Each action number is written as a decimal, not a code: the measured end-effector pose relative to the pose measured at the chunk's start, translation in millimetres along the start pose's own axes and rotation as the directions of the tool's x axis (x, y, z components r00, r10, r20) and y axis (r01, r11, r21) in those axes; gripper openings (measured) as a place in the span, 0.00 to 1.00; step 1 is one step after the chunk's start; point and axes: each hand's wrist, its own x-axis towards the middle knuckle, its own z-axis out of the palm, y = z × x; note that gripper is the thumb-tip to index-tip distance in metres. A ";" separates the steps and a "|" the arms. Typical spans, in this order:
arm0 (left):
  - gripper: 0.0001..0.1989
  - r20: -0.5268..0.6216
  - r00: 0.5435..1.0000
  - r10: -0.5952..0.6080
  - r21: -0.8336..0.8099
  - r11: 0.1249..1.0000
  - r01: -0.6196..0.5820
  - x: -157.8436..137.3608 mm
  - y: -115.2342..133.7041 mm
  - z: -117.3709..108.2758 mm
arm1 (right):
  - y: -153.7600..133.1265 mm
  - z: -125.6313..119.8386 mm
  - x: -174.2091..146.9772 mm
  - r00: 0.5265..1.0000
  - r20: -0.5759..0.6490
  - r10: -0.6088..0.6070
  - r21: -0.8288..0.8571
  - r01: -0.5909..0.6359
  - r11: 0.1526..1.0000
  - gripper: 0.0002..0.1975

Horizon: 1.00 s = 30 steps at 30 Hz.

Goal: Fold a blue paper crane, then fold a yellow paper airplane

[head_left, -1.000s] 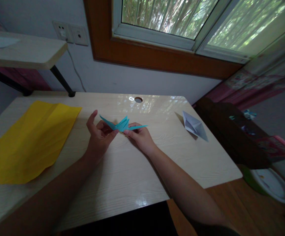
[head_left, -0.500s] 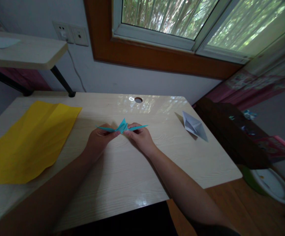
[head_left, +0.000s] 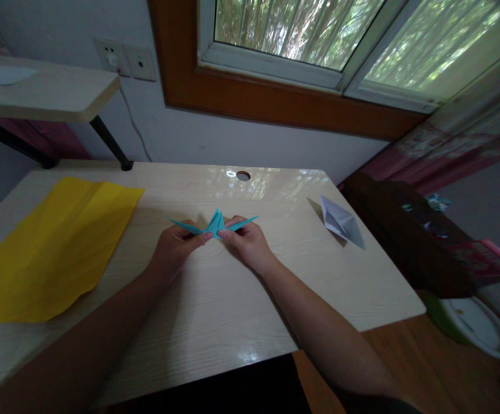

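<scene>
The left hand (head_left: 174,246) and right hand (head_left: 250,241) are closed in pinches on blue folded paper (head_left: 216,222) over the desk (head_left: 224,299), some fingers hidden. The tub (head_left: 483,326) holds a yellowish speck (head_left: 460,311), too small to identify.

The blue paper (head_left: 216,223) is bright turquoise and folded into a small, sharp-edged form. A pleated peak stands up at its middle, with layered creases running down from the tip. Two long, narrow points spread outward, one to each side, both slanting upward toward their ends. It sits between the left grip (head_left: 172,246) and the right grip (head_left: 250,241), pinched near its centre by both thumbs, over the middle of the tabletop (head_left: 232,310); whether its underside touches down is hidden.
</scene>
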 end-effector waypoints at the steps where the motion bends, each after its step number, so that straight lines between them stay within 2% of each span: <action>1: 0.14 0.001 1.000 -0.006 0.003 1.000 0.006 0.3 -1.2 -0.4 | 0.6 0.0 0.1 1.000 -0.001 0.002 0.001 -0.002 1.000 0.18; 6: 0.13 -0.026 0.999 -0.046 0.014 0.999 0.046 2.1 -7.0 -1.4 | 5.4 -0.6 1.1 1.000 -0.002 -0.024 0.002 0.024 1.000 0.15; 13: 0.14 -0.054 0.998 -0.029 0.029 0.999 0.030 4.1 -6.1 -1.5 | 6.4 0.1 2.6 0.998 -0.008 -0.066 0.038 0.066 0.997 0.14; 23: 0.12 -0.057 0.998 -0.034 -0.025 0.999 0.033 5.4 -8.8 -1.6 | 7.3 0.1 3.0 1.000 -0.006 -0.031 0.098 0.031 0.995 0.15; 30: 0.13 0.000 0.999 -0.042 -0.070 0.997 0.041 9.6 -14.6 -2.8 | 0.8 1.3 1.8 1.000 -0.014 0.000 0.187 0.003 0.982 0.22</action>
